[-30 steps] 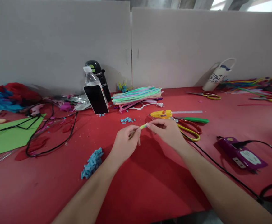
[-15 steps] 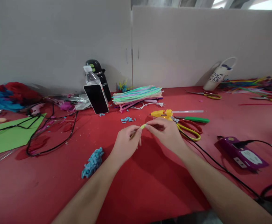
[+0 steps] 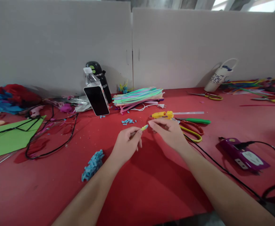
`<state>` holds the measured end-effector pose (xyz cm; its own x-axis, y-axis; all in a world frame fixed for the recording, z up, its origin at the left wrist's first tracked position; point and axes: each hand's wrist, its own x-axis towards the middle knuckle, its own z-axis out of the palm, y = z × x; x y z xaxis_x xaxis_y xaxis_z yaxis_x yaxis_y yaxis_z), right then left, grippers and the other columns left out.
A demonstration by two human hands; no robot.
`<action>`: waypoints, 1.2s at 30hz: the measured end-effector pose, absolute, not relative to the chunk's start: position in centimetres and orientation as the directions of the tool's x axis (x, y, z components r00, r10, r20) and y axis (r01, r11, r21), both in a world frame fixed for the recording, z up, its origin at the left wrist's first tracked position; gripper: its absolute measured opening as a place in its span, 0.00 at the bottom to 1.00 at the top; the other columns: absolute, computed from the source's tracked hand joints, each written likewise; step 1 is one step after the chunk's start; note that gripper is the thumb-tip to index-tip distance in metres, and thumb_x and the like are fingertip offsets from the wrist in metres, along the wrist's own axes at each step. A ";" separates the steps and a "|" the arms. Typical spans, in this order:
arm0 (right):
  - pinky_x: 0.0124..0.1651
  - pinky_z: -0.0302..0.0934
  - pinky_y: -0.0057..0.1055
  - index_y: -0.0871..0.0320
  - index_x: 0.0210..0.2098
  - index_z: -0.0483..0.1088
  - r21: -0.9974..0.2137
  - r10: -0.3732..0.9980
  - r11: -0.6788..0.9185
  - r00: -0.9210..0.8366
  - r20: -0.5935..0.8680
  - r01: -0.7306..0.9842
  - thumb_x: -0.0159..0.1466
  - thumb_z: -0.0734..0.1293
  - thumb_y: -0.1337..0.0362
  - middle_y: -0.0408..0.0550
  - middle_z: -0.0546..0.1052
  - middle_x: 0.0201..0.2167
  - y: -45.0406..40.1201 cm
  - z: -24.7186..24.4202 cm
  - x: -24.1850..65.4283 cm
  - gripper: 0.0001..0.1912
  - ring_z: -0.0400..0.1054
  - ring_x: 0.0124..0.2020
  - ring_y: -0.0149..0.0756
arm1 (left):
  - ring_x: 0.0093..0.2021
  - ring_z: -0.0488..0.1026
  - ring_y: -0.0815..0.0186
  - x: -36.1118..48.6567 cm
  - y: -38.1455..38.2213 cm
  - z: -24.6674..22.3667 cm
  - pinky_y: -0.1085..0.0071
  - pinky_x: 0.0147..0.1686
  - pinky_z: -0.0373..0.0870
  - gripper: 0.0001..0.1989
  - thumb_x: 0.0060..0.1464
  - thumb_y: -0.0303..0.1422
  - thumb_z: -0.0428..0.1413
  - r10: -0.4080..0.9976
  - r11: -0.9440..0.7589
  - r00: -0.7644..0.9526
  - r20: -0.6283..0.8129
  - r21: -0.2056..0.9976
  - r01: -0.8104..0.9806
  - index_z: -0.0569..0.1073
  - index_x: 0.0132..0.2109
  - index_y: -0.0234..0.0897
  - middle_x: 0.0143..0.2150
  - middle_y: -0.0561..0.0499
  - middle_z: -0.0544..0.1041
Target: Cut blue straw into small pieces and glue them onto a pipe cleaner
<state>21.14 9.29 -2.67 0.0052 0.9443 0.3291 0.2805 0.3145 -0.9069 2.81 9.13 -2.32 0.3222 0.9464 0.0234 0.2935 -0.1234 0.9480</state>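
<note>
My left hand (image 3: 128, 142) pinches a small yellow piece with a blue tip (image 3: 144, 127) between thumb and fingers, the blue end pointing right. Just right of that tip, a small gap away, my right hand (image 3: 167, 131) has its thumb and forefinger drawn together. Whether anything tiny sits between them cannot be made out. Beyond the hands lie several short blue bits (image 3: 128, 121). A larger heap of blue bits (image 3: 93, 164) rests to the left of my left forearm.
Behind my right hand lie a yellow glue gun (image 3: 162, 115) with a clear stick, a green-handled tool (image 3: 196, 121) and yellow-handled scissors (image 3: 192, 135). Farther back are bundled pipe cleaners (image 3: 138, 97) and a propped phone (image 3: 97, 100). A purple power box (image 3: 243, 153) with a black cord sits right.
My right fingers have drawn slightly away from the small piece, so its blue tip now shows. My left hand still holds it in nearly the same place.
</note>
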 end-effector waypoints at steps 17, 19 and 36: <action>0.37 0.65 0.28 0.58 0.34 0.78 -0.875 0.939 0.340 -0.069 0.337 0.345 0.62 0.68 0.60 0.46 0.79 0.31 8.9 -2.4 20.7 0.09 0.71 0.32 0.32 | 0.18 0.66 0.72 2.9 9.0 -2.0 0.76 0.22 0.62 0.13 0.62 0.39 0.49 0.939 -0.106 0.345 0.009 0.959 0.263 0.74 0.38 0.36 0.18 0.56 0.70; 0.37 0.65 0.29 0.57 0.34 0.78 -0.851 0.927 0.369 -0.082 0.366 0.375 0.62 0.67 0.60 0.46 0.79 0.32 8.9 -2.5 20.6 0.09 0.71 0.33 0.33 | 0.18 0.66 0.72 2.8 9.1 -2.1 0.76 0.22 0.62 0.13 0.61 0.39 0.50 0.938 -0.107 0.347 0.011 0.960 0.259 0.75 0.38 0.36 0.18 0.56 0.70; 0.23 0.42 0.30 0.56 0.17 0.60 -0.486 0.994 -0.100 0.110 -0.009 0.868 0.53 0.66 0.39 0.40 0.61 0.16 10.6 -2.8 29.9 0.27 0.53 0.18 0.29 | 0.22 0.62 0.71 1.6 10.9 -2.8 0.73 0.24 0.57 0.14 0.59 0.39 0.49 0.968 -0.047 0.250 -0.023 0.962 0.268 0.72 0.31 0.35 0.23 0.55 0.67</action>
